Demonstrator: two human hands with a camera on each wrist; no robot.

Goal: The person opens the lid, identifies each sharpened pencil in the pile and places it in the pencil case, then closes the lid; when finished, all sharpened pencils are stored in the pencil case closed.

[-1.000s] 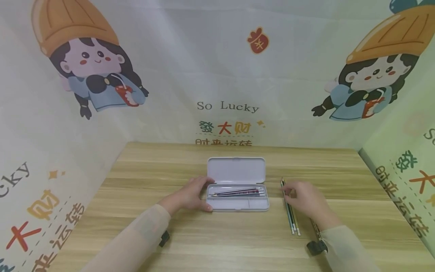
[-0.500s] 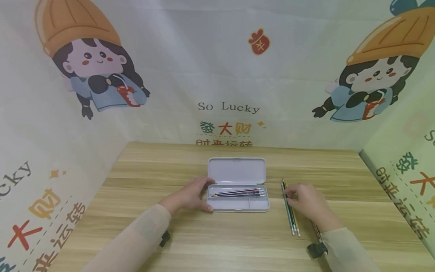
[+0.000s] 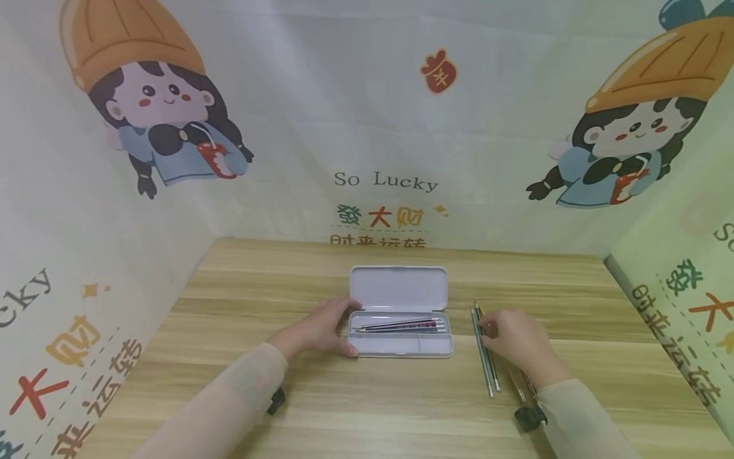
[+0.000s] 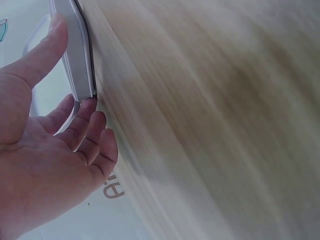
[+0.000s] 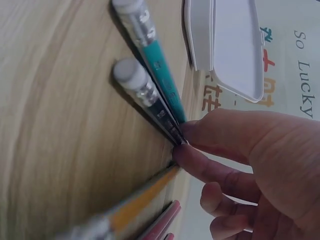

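In the head view, an open white pencil case stands mid-table with its lid raised behind it and several pencils in its long back compartment. My left hand holds its left end, thumb at the front corner and fingers at the back. To the right, my right hand pinches a green pencil and a black pencil between thumb and index finger; their white eraser ends point towards me. An orange-yellow pencil lies apart from these two, under the hand.
Red pencils lie beyond the yellow one, partly hidden by my right forearm in the head view. A black wrist device sits at the right cuff. A printed cloth stands behind the wooden table.
The green and black pencils have shifted slightly left, apart from the yellow pencil, which has swung rightwards at its eraser end. My left hand and the case stay as they were.
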